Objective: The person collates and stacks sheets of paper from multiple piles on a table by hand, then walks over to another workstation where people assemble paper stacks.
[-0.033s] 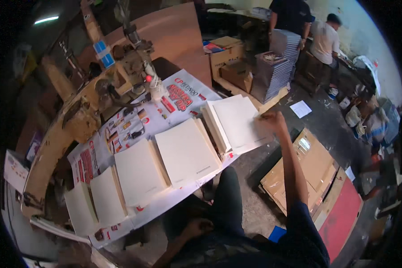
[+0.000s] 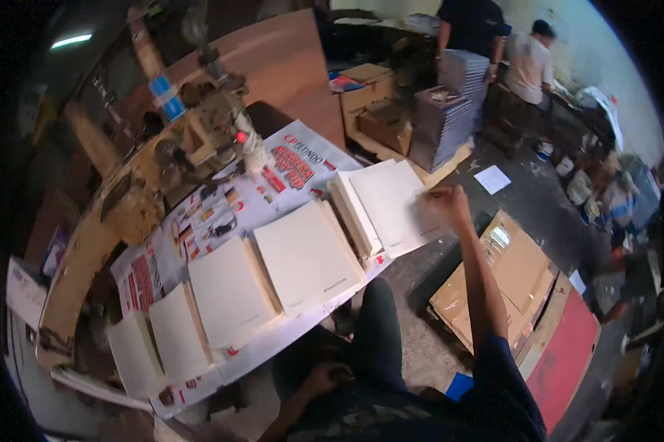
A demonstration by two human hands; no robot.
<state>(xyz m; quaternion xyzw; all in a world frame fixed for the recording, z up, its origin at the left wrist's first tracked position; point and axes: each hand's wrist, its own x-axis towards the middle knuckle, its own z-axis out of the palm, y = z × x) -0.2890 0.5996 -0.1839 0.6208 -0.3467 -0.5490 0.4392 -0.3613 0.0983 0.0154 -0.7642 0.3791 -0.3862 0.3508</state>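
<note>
White printed sheeting (image 2: 251,202) spreads beneath a row of pale paper stacks (image 2: 310,254)! At the rightmost stack (image 2: 391,199), the right hand (image 2: 448,206) seems to be thumbing the edge; blur hides its grip. Next calls for a light pinch, likely. Left hand (image 2: 330,377) curls low, contents unclear.

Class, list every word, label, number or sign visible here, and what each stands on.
Printed sheet under the stacks: large red and black lettering, wording not copied here.
White pages atop the stacks: small print along the lower edge, too small to read.
Cardboard box at the back: dark print, too blurred to read.
</note>
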